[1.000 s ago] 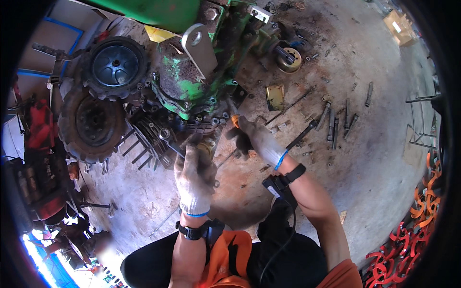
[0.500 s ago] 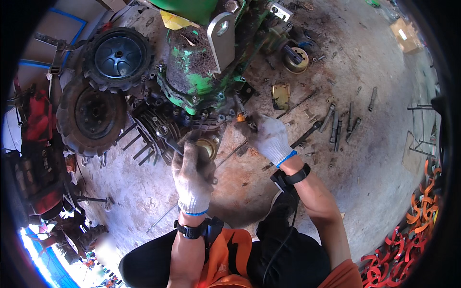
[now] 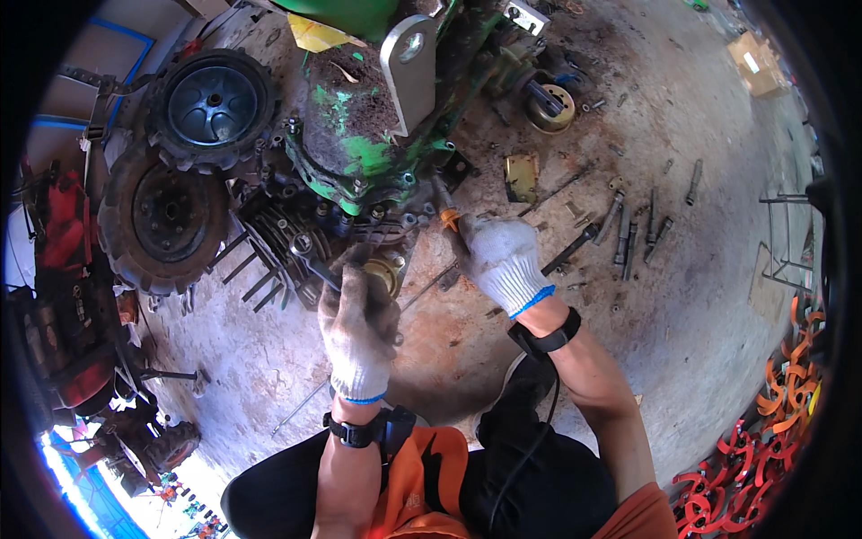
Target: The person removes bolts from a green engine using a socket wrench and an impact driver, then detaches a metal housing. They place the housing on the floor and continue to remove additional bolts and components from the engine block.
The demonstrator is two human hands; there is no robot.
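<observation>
Item: left hand point(image 3: 357, 328), white work glove with soiled fingers, at 8 o'clock from centre of view; fingers folded around the handle of a wrench point(image 3: 318, 265), its round head toward 11 o'clock, over a finned metal part point(image 3: 269, 235) at 9 o'clock. Item: right hand point(image 3: 505, 259), matching glove, at 3 o'clock; fingers closed on an orange-handled tool point(image 3: 449, 218), shank toward 11 o'clock, near the lower rim of a green machine housing point(image 3: 364, 157); whether its tip touches, cannot tell. Beside the left fingers, a brass-coloured ring point(image 3: 384, 273). Two treaded wheels point(image 3: 213, 101) at 10 o'clock; a yellowish metal plate point(image 3: 521, 177) between 1 and 2; dark metal shafts point(image 3: 623, 238) between 2 and 3; red and orange curved blades point(image 3: 745, 456) heaped at 4.
</observation>
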